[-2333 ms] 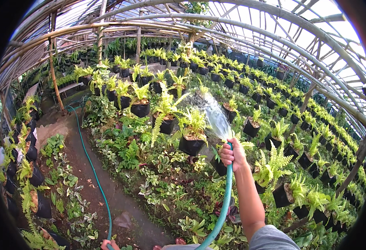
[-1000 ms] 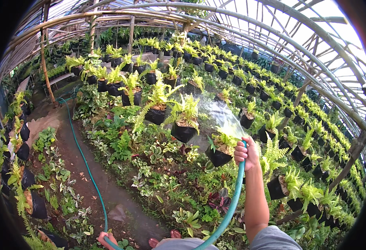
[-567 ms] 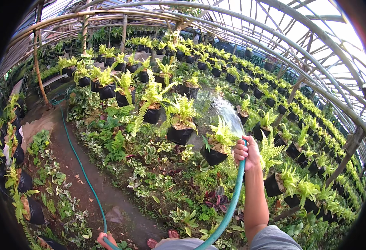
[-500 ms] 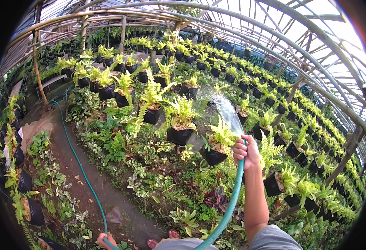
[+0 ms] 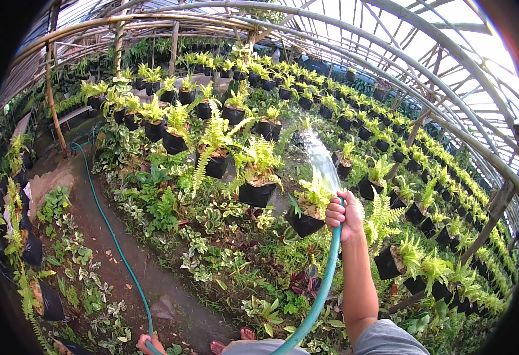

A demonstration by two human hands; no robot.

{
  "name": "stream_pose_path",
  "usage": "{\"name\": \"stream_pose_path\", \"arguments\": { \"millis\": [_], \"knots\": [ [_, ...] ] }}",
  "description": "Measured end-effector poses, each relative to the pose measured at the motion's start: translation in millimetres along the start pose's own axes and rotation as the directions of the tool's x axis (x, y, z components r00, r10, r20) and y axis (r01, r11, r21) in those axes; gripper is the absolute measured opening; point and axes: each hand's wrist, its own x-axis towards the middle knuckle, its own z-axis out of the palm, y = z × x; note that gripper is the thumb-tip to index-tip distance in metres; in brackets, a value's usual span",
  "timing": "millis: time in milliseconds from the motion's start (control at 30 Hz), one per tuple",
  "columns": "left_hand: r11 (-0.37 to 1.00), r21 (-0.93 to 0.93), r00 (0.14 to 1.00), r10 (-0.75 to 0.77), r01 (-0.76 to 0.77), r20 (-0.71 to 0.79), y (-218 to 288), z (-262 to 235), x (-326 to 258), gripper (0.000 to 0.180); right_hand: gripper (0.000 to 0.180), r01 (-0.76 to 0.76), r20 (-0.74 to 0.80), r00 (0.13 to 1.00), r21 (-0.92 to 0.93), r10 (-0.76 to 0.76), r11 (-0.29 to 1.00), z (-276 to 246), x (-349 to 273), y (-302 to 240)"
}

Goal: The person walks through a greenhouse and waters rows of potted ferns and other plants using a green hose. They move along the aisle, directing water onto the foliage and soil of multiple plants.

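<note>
While our right hand [image 5: 343, 214] stays clenched round the green hose [image 5: 321, 290], its spray [image 5: 321, 160] falls on the potted ferns [image 5: 259, 171] along the raised rows. Watering is under way. Our left hand [image 5: 147, 343], at the lower edge, grasps the trailing hose. Next, we judge, the spray must sweep to unwatered pots.

My left hand [image 5: 147, 342] is cut off by the lower edge, so I can't tell its grip. My right hand [image 5: 343, 214] covers the green hose [image 5: 321, 296] end. The far potted ferns [image 5: 354, 74] are too small to tell apart.
</note>
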Motion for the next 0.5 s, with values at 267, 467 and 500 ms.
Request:
{"name": "stream_pose_path", "arguments": {
  "millis": [267,467,500],
  "knots": [
    [1.000,0.025,1.000,-0.002,0.002,-0.007,-21.0,1.9,10.1,0.037,0.030,-0.014,-0.009,1.000,0.031,0.014,0.999,3.9,5.8,3.1],
    [1.000,0.004,1.000,0.006,-0.006,-0.006,-19.5,3.4,10.7,0.037,0.030,0.008,-0.022,1.000,0.006,-0.008,1.000,3.6,9.7,4.4],
    [1.000,0.020,1.000,-0.011,0.011,-0.008,-16.9,3.5,10.3,0.037,0.030,0.006,-0.018,1.000,0.007,-0.006,1.000,3.5,10.4,4.6]
  ]
}}
